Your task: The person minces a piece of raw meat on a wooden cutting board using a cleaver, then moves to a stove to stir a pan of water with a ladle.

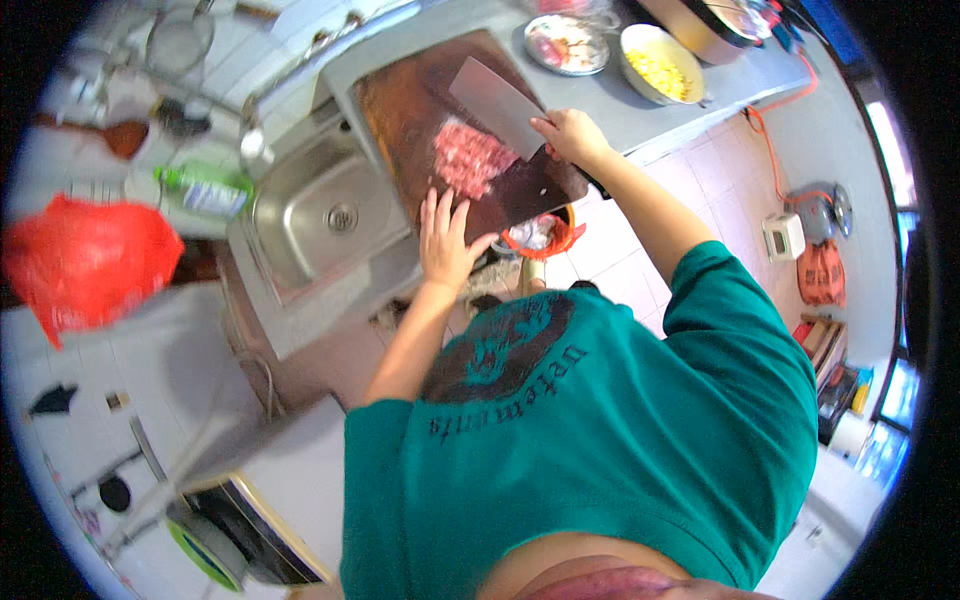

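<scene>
My right hand (576,137) grips the handle of a broad-bladed cleaver (495,105). The blade is over the dark wooden cutting board (405,97), beside a flattened heap of chopped raw meat (469,156). Whether its edge touches the meat or the board is hard to tell. My left hand (448,244) rests with spread fingers on the board's near left edge, its fingertips just short of the meat; it holds nothing. Small bits of meat lie loose around the heap.
Left of the board is a stainless steel sink (341,217). A plate of food (566,45) and a bowl of yellow pieces (660,71) stand on the grey counter (622,124). Below the board's near edge is an orange-rimmed bin (559,244). A red plastic bag (94,259) hangs far left.
</scene>
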`<state>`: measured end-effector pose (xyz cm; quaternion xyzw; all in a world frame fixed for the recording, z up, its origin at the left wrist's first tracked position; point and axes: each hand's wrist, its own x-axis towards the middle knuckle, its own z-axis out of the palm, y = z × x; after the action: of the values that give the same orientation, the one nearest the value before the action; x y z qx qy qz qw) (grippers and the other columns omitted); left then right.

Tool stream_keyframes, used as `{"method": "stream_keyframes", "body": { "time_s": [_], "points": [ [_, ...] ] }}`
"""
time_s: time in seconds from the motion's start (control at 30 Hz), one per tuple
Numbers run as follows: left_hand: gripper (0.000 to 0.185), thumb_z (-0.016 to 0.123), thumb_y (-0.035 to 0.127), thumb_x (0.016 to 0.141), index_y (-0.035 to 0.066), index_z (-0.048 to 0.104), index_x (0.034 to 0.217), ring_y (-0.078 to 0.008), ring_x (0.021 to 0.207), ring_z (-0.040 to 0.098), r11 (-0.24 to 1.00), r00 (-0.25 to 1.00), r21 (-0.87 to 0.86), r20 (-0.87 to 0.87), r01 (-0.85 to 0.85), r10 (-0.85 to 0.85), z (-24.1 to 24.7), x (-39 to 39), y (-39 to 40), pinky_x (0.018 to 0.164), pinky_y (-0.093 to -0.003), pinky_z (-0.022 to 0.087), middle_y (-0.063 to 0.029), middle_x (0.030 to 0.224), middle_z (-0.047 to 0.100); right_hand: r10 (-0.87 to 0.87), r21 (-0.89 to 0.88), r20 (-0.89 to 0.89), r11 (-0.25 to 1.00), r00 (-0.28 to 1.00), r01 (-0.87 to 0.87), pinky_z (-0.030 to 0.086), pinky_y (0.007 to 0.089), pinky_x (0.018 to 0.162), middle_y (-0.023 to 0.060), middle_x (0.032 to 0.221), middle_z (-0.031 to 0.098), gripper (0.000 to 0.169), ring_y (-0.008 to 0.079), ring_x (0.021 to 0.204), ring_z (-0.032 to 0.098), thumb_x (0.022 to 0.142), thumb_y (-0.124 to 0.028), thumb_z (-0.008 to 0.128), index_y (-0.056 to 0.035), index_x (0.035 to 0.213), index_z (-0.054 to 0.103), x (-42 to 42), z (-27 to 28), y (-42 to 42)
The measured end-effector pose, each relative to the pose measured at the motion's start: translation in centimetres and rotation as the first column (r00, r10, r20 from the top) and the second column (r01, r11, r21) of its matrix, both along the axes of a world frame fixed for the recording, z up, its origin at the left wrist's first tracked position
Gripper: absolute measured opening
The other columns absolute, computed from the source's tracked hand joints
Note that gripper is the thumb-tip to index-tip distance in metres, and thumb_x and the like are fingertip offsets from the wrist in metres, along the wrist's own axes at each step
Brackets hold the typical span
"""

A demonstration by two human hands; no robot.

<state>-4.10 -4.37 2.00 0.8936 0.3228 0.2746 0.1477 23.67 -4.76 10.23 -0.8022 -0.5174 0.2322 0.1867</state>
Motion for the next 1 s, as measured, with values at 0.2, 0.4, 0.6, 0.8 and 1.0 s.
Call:
{"method": "stream_keyframes", "body": {
  "time_s": [0.2,0.4,0.6,0.8,1.0],
  "points": [
    [0.059,0.072,0.042,0.073,0.003,0.056,0.115,-0.0397,0.127,0.036,1.000,1.000,0.019,0.006,-0.006,0.006,-0.5,-0.6,-0.4,0.108,-0.0512,0.026,-0.0158,0.131,0.046,0.049,-0.221,0.256,0.975,0.965,0.009,0.048,0.0425,0.084,0.0171,0.098,0.067,0.059,0.0327,0.096,0.062,0.087,-0.060,0.043,-0.0078,0.095,0.069,2.0,-3.7,4.0],
    [0.063,0.074,0.037,0.072,0.004,0.051,0.119,-0.0421,0.127,0.035,1.000,0.998,-0.014,0.055,0.008,-0.007,0.3,2.5,-1.1,0.106,-0.0537,0.029,-0.0201,0.136,0.039,-0.134,0.078,0.392,0.991,0.910,0.112,0.049,0.0417,0.082,0.0186,0.098,0.062,0.042,0.0350,0.091,0.061,0.084,-0.043,0.057,-0.0039,0.095,0.066,-0.7,-4.1,5.3],
    [0.068,0.077,0.037,0.070,0.004,0.047,0.122,-0.0443,0.126,0.034,0.994,0.989,0.001,0.101,-0.107,0.106,0.0,5.6,-2.0,0.105,-0.0525,0.031,-0.0217,0.135,0.036,-0.136,0.649,0.117,0.761,0.984,0.028,0.048,0.0419,0.076,0.0152,0.090,0.057,0.016,0.0355,0.085,0.058,0.082,-0.021,0.061,-0.0055,0.087,0.061,-1.2,-2.7,0.0],
    [0.068,0.079,0.036,0.067,0.004,0.050,0.119,-0.0437,0.120,0.039,0.992,0.981,0.046,0.159,-0.118,0.109,0.3,9.3,-1.5,0.101,-0.0514,0.033,-0.0244,0.133,0.038,-0.213,0.512,0.117,0.850,0.970,0.125,0.047,0.0432,0.064,0.0140,0.078,0.059,0.022,0.0341,0.074,0.059,0.083,-0.026,0.064,-0.0059,0.078,0.058,-0.2,-4.4,-15.0],
    [0.058,0.075,0.033,0.075,0.003,0.051,0.118,-0.0406,0.118,0.043,0.966,0.969,0.148,0.166,-0.210,0.185,-1.0,7.2,-1.8,0.098,-0.0476,0.037,-0.0229,0.130,0.042,-0.088,-0.312,0.096,0.943,0.991,0.114,0.050,0.0491,0.064,0.0147,0.082,0.063,0.034,0.0358,0.075,0.061,0.086,-0.041,0.053,-0.0099,0.080,0.064,1.3,-11.2,-38.3]
  ]
}}
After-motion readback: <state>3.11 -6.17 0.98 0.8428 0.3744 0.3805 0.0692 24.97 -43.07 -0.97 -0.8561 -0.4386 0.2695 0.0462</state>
